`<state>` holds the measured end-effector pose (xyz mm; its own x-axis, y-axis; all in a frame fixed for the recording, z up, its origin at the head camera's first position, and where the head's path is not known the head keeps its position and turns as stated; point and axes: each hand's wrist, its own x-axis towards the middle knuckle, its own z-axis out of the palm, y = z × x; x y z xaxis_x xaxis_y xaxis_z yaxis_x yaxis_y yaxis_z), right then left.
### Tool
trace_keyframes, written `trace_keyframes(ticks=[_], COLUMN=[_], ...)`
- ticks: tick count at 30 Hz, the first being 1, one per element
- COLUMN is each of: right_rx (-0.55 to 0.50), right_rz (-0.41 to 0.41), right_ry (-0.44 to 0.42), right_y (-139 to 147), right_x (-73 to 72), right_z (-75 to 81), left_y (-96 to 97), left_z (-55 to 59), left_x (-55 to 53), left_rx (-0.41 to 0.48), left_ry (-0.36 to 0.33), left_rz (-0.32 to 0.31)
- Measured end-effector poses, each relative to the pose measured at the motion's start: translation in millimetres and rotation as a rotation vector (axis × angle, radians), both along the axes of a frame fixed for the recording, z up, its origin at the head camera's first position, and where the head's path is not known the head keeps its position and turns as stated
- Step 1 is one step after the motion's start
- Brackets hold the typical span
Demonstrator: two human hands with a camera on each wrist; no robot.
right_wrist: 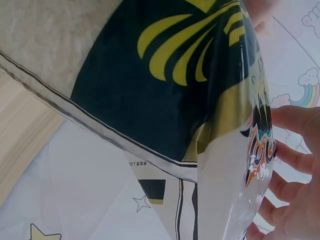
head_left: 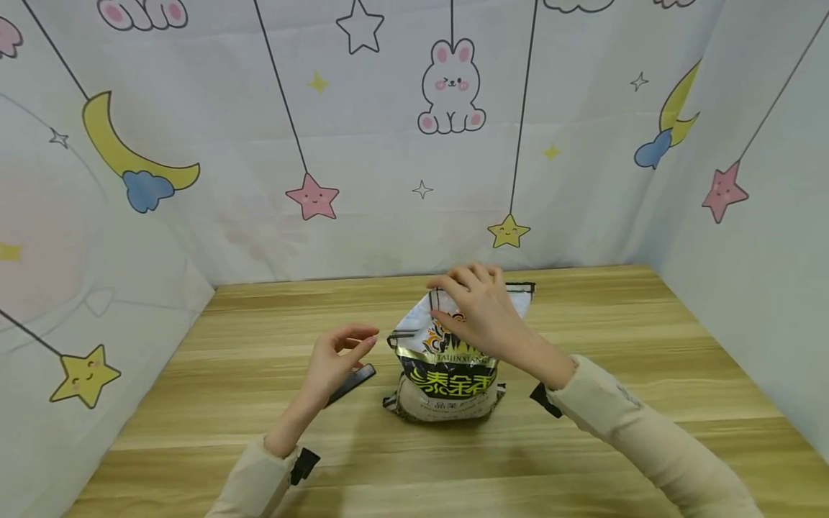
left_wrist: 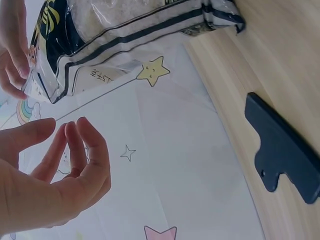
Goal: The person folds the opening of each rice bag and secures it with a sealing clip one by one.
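Note:
A bag of rice (head_left: 447, 388), with a black band and yellow lettering, stands upright on the table. Its slack, wrinkled top leans toward the back, and pale grains show through a clear part in the right wrist view. My right hand (head_left: 479, 306) is at the bag's upper part, its bent fingertips (right_wrist: 287, 155) touching the printed film. To the left of the bag, my left hand (head_left: 337, 360) hovers with fingers loosely curved and nothing between them. Below and behind that hand a flat black clip (left_wrist: 285, 147) with a small hole lies on the wood.
The wood-grain table (head_left: 583, 460) reaches back to a white cloth backdrop (head_left: 388, 237) printed with stars, moons and rabbits. Cloth walls also stand on the left and right. A small black piece (head_left: 304, 466) is attached at the left cuff.

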<state>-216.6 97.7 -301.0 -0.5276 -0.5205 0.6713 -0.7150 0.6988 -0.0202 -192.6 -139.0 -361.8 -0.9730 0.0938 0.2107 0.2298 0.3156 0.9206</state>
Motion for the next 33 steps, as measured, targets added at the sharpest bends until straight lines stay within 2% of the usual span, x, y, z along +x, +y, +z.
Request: trace_keyframes(ticks=[5,11,19,24,28,33], right_rx=[-0.024,-0.033,-0.027,-0.029,-0.038,-0.045], right_rz=[0.000,-0.009,-0.051,-0.061,-0.059,-0.055], right_ry=[0.016,0.030,0.076,0.076,0.069,0.068], right_y=[2,4,4,3,3,2], right_x=[0.7,2.2,2.2,1.6,1.6,1.8], right_z=[-2.7,-5.7,-8.9,-9.7,-9.9,-9.8], left_y=[-9.8,-23.4,-37.3,-47.7,-57.2,-69.1], left_z=[-5.6,-12.9,-18.9,-23.9,-25.5,-28.0], left_x=[-0.2,-2.6,-6.6,-14.6,-23.0,-32.8], left_rx=[-0.063,-0.143,-0.309,-0.355,-0.375,-0.387], left_ry=[-0.007,-0.041,0.067,0.077,0.042,-0.081], left_rz=[0.023,0.078,0.074,0.070,0.057,0.036])
